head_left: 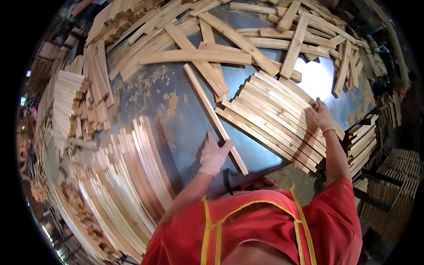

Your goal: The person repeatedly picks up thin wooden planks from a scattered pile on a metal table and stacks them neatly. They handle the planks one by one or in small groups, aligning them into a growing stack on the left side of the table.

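Observation:
My left hand [213,155], in a pale glove, is low over the metal table with its fingers apart. Its thumb touches a single narrow wooden strip [207,104], which lies slanting on the tabletop. To the right, several light wooden strips [274,112] lie side by side in a slanting row. My right hand [321,117], also gloved, is at the far right side of this row. Its thumb and fingers are closed around the edge of an outer strip [297,89]; part of the grip is hidden.
Loose boards [194,55] lie crisscrossed across the back of the metal table [176,126]. Stacked strips [128,176] stand at the near left, with more piles [68,101] farther left. Another stack [363,141] is at the right. Sawdust [172,104] is scattered over the tabletop.

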`<act>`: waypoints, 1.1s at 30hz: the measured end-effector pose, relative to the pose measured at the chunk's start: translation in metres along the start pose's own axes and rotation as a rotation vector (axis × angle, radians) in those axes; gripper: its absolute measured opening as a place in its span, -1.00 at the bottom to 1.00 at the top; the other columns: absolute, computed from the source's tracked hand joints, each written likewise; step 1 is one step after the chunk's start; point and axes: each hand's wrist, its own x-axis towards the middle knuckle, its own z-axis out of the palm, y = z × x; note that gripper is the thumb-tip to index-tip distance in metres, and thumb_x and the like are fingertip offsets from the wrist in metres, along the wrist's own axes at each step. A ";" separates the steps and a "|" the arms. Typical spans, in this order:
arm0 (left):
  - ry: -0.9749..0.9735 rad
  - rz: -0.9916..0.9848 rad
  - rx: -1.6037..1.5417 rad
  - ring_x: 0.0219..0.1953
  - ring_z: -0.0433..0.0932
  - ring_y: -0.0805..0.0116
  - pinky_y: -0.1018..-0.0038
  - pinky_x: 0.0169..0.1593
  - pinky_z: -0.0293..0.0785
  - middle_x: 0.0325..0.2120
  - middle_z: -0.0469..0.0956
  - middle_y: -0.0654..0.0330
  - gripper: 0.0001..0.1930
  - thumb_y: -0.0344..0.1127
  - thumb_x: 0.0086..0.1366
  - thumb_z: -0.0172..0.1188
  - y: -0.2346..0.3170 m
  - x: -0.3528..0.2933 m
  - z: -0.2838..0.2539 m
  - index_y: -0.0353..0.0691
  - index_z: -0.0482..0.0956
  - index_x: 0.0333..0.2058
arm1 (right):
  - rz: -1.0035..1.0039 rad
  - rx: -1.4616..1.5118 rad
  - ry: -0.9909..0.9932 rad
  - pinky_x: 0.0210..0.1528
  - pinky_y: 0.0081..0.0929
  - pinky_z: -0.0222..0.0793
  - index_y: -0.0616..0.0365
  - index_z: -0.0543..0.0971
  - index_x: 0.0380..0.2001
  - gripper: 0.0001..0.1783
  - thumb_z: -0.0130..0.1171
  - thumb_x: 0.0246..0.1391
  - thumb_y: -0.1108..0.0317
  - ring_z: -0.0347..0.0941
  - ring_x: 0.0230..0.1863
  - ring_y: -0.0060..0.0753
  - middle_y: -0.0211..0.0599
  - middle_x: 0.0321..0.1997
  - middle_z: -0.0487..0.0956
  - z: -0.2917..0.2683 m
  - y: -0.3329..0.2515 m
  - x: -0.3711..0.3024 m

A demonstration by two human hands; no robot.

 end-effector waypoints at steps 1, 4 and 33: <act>0.126 0.011 0.019 0.13 0.58 -0.27 0.02 0.20 0.51 0.09 0.55 -0.22 -0.14 0.16 0.24 0.28 0.010 0.002 0.008 -0.26 0.29 0.36 | -0.014 0.008 -0.036 0.39 -0.11 0.36 0.34 0.30 0.47 0.05 0.30 0.16 -0.24 0.44 0.34 0.21 0.19 0.35 0.50 0.000 0.001 0.007; 0.279 -0.051 0.206 0.14 0.57 -0.30 -0.02 0.22 0.52 0.11 0.54 -0.22 -0.25 0.06 0.26 0.25 0.016 0.024 0.034 -0.22 0.30 0.32 | -0.068 0.086 -0.084 0.38 -0.10 0.37 0.27 0.39 0.43 -0.04 0.26 0.19 -0.24 0.45 0.33 0.20 0.19 0.36 0.49 -0.003 -0.006 0.016; -0.123 -0.005 -0.227 0.27 0.55 -0.17 0.19 0.35 0.45 0.22 0.55 -0.23 0.26 0.15 0.18 0.41 -0.193 -0.193 0.058 -0.20 -0.25 0.60 | 0.329 1.031 -0.463 0.26 -0.31 0.46 0.18 0.18 0.52 -0.20 0.27 0.31 0.39 0.51 0.22 -0.24 -0.10 0.29 0.57 0.144 -0.129 -0.358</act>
